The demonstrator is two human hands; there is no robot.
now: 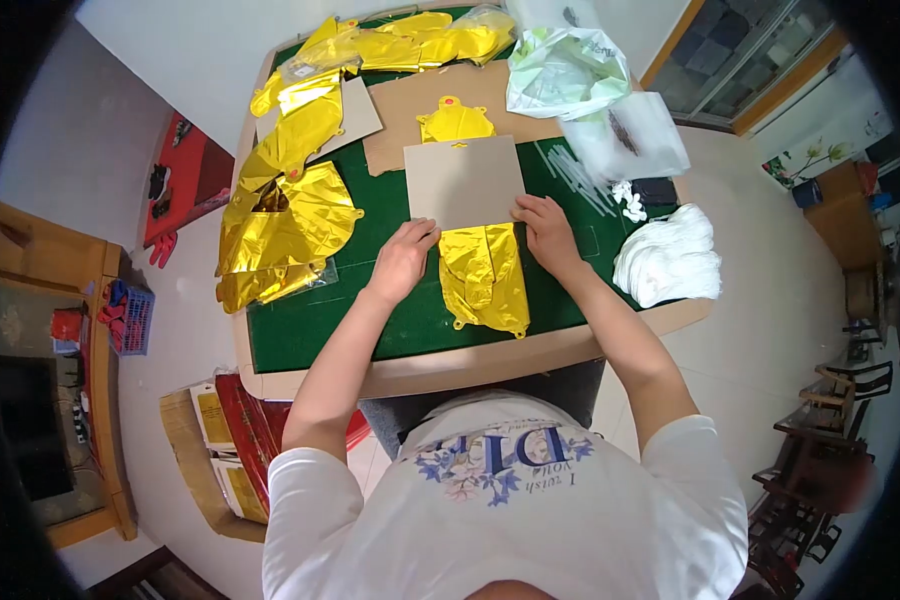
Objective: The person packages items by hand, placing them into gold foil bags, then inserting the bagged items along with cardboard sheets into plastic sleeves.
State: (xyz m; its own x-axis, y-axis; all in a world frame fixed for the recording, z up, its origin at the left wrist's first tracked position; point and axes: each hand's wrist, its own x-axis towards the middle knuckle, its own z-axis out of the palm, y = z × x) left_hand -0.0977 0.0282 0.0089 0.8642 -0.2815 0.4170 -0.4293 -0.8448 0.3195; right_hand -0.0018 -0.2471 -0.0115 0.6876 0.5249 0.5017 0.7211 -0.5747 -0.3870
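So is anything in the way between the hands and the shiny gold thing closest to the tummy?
Nothing you can see blocks the gold foil piece: the left hand and right hand are on either side of its far end. The cardboard sheet they touch hides whatever lies just past that end.

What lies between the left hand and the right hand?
The head view shows the cardboard sheet and, past its near edge, gold foil between the left hand and right hand.

The grey card (465,185) hides whether the gold foil (482,280) above and below it joins.
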